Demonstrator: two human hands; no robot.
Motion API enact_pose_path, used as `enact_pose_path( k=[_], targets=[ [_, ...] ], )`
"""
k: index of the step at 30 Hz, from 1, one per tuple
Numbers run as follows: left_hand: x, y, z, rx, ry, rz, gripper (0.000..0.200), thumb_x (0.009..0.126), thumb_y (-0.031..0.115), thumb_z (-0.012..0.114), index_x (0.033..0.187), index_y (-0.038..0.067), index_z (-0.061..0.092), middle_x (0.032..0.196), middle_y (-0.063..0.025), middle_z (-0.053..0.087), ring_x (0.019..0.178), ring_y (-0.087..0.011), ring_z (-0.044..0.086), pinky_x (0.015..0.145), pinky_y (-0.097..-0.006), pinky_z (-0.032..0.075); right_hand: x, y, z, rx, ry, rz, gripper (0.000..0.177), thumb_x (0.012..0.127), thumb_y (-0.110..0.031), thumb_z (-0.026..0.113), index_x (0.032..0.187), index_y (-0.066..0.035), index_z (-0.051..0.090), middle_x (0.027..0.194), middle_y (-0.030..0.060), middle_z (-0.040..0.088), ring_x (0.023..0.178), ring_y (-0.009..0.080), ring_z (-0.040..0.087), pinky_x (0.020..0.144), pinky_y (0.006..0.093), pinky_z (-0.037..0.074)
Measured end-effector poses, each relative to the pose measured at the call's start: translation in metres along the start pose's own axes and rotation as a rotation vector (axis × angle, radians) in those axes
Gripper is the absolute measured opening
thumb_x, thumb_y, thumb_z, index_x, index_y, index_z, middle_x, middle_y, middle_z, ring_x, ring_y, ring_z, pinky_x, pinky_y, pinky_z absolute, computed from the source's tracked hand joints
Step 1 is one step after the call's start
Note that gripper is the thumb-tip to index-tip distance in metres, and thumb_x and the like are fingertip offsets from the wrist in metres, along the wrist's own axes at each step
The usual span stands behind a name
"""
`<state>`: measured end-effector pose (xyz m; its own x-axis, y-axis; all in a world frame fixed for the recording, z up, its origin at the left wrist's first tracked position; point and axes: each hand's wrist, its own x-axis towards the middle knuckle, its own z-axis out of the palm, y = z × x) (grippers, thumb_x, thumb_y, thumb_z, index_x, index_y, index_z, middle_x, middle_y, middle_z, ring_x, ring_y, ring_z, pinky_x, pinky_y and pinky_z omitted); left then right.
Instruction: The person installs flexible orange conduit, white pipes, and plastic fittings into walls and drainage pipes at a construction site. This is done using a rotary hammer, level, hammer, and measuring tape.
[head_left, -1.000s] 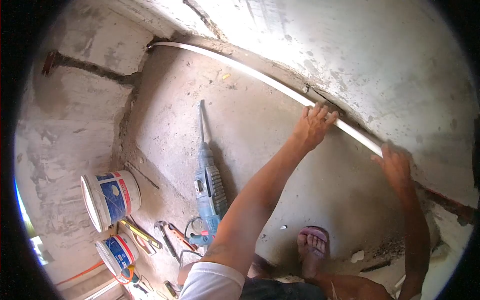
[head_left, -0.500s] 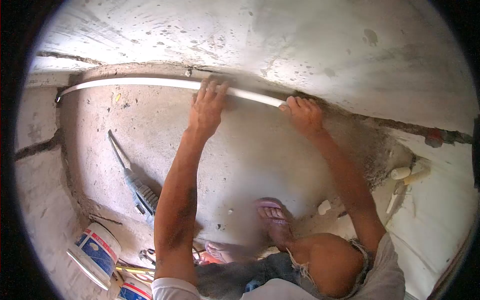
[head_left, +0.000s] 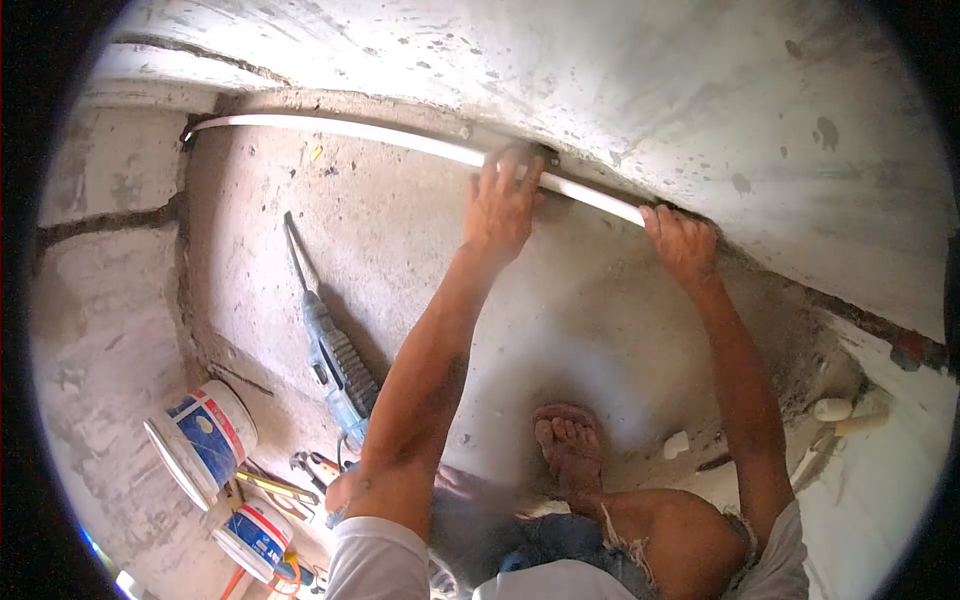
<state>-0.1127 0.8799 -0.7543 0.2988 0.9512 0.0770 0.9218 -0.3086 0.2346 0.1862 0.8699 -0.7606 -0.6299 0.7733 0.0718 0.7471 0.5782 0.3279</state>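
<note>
A long white pipe [head_left: 390, 137] runs along the foot of the wall, its far left end at a dark gap in the corner. My left hand [head_left: 502, 200] is closed over the pipe, right of its middle. At the pipe's right end, my right hand [head_left: 683, 240] grips it with the fingers wrapped round. The pipe bows slightly between the corner and my hands. A channel [head_left: 820, 300] is cut along the wall's base to the right of my right hand.
A power tool with a long chisel [head_left: 335, 355] lies on the floor left of my left arm. Two white buckets, one larger [head_left: 205, 435] and one smaller [head_left: 255, 540], stand lower left near pliers [head_left: 315, 468]. A pale roller-like object [head_left: 832, 409] and debris [head_left: 676, 445] lie right.
The view has shifted, so the scene sits further right. My left hand is still on the pipe and my right hand still holds its end. More of the tool and smaller bucket shows.
</note>
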Motion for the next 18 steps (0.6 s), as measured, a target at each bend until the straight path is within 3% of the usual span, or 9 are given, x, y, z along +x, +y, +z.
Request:
enact_pose_path(
  k=[1,4,10,13,15,18],
  targets=[
    [-0.003,0.004,0.0,0.004,0.011,-0.025,0.065,0.081,0.008,0.065,0.14,0.015,0.04,0.139,-0.0183,0.036,0.13,-0.0391,0.034,0.101,-0.0551,0.036,-0.003,-0.001,0.0,-0.067,0.126,-0.083,0.027,0.088,-0.019,0.066,0.111,-0.006,0.065,0.084,0.0109,0.071,0.056,0.0162,0.065,0.043,0.0316,0.052],
    [0.0,0.02,-0.001,-0.041,0.116,-0.067,0.042,0.09,0.023,0.059,0.128,0.008,0.053,0.133,-0.0137,0.043,0.124,-0.0317,0.041,0.097,-0.0532,0.039,-0.004,-0.003,0.016,0.045,-0.042,0.044,0.021,0.09,-0.024,0.063,0.1,-0.007,0.068,0.071,0.0083,0.07,0.052,0.013,0.063,0.04,0.0325,0.05],
    [0.017,0.061,0.031,-0.329,0.235,0.279,0.025,0.083,0.016,0.065,0.105,0.005,0.065,0.111,-0.011,0.057,0.096,-0.0302,0.054,0.082,-0.0443,0.044,0.0,-0.005,0.007,0.105,0.114,0.104,0.024,0.09,-0.031,0.062,0.082,-0.009,0.065,0.06,0.007,0.065,0.046,0.0171,0.062,0.04,0.033,0.05],
    [0.029,0.087,0.049,-0.454,0.162,0.321,0.024,0.08,0.013,0.067,0.102,0.005,0.066,0.106,-0.0114,0.06,0.094,-0.0299,0.056,0.082,-0.0412,0.045,0.002,-0.006,0.016,0.159,0.23,0.07,0.03,0.091,-0.035,0.06,0.078,-0.008,0.065,0.052,0.0071,0.06,0.042,0.0205,0.06,0.039,0.0345,0.049],
    [0.03,0.093,0.049,-0.564,0.202,0.308,0.023,0.08,0.014,0.067,0.101,0.006,0.066,0.103,-0.0115,0.061,0.094,-0.0307,0.056,0.082,-0.0418,0.045,0.0,-0.009,0.016,0.235,0.279,0.157,0.027,0.09,-0.034,0.061,0.08,-0.009,0.066,0.058,0.0076,0.063,0.045,0.0213,0.061,0.04,0.0357,0.049],
    [0.027,0.099,0.049,-0.604,0.146,0.231,0.023,0.08,0.015,0.067,0.101,0.006,0.066,0.101,-0.0122,0.062,0.095,-0.0321,0.057,0.085,-0.043,0.045,-0.003,-0.009,0.003,0.323,0.158,0.264,0.022,0.09,-0.032,0.061,0.086,-0.012,0.068,0.069,0.0081,0.067,0.053,0.0221,0.064,0.044,0.0369,0.051]
  ],
)
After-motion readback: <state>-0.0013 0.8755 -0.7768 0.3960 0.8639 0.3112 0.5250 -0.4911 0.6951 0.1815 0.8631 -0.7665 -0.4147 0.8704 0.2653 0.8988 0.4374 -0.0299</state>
